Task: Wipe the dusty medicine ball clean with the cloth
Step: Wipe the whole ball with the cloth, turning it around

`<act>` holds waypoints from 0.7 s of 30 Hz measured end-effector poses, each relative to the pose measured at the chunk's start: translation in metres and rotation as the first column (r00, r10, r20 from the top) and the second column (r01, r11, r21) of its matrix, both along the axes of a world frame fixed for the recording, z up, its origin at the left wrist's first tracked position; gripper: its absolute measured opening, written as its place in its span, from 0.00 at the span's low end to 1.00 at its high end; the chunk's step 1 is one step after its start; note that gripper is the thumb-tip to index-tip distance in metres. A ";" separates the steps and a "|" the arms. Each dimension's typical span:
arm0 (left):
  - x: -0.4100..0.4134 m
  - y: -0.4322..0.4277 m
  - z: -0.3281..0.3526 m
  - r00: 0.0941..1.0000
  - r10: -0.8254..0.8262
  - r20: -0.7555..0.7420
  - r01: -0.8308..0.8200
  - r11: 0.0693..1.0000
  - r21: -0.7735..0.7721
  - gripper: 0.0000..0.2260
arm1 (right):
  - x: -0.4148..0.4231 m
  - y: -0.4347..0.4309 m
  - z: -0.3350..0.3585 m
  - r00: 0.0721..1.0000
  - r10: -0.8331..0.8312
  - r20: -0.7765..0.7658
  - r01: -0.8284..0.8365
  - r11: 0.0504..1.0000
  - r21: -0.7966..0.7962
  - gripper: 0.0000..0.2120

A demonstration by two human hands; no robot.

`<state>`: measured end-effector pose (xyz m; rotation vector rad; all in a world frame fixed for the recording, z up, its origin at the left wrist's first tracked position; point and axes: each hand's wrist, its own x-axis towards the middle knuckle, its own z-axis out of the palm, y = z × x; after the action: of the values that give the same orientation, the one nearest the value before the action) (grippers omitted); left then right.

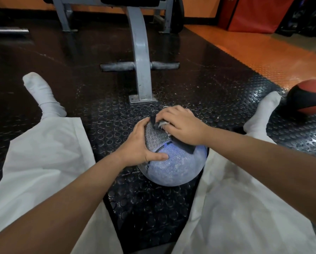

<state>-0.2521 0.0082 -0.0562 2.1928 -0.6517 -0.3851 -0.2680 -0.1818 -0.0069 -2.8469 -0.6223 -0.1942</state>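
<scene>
Underfoot, a black studded rubber floor point(208, 88) runs to an orange strip point(263, 50) at right. The dusty blue medicine ball point(175, 165) sits on it between white-trousered legs point(43, 153). The left hand point(137, 143) cups its side, and the right hand point(182, 125) grips a crumpled cloth point(162, 124) on top. A grey steel frame point(141, 52) stands ahead, with a red-black ball point(309, 98) at right.

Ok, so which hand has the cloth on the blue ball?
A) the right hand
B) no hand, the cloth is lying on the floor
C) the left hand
A: the right hand grips the cloth on top of the medicine ball, while the left hand only holds the ball's side.
</scene>
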 end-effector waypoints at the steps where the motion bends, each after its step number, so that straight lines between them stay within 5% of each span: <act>1: 0.001 0.002 0.000 1.000 0.007 -0.010 -0.007 1.000 -0.002 0.63 | 0.003 0.006 0.000 0.998 -0.053 -0.015 0.054 0.999 0.010 0.15; 3: 0.004 0.007 0.001 1.000 0.014 -0.023 -0.014 1.000 -0.002 0.62 | -0.002 0.012 -0.005 0.997 -0.078 0.026 0.077 0.997 0.028 0.15; 6: 0.010 0.012 0.002 0.999 0.012 -0.035 -0.012 1.000 -0.014 0.61 | -0.024 0.001 -0.017 0.983 0.108 0.149 -0.104 0.994 -0.034 0.17; 10: 0.008 0.009 0.003 0.999 -0.034 -0.027 0.034 0.999 0.007 0.62 | -0.029 -0.021 -0.013 0.950 0.296 0.095 -0.276 0.944 -0.182 0.15; 16: 0.003 -0.003 0.005 1.000 -0.022 0.008 0.021 0.999 0.039 0.62 | 0.016 0.009 0.007 0.990 -0.091 -0.104 0.091 0.996 -0.008 0.16; 21: 0.017 0.000 0.014 0.996 -0.089 -0.009 0.090 0.989 0.120 0.61 | -0.020 0.018 0.000 0.991 0.118 -0.063 -0.121 0.992 -0.044 0.14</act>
<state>-0.2348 0.0080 -0.0419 2.2810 -0.7439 -0.4856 -0.2878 -0.1636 -0.0070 -2.8374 -0.7923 -0.0734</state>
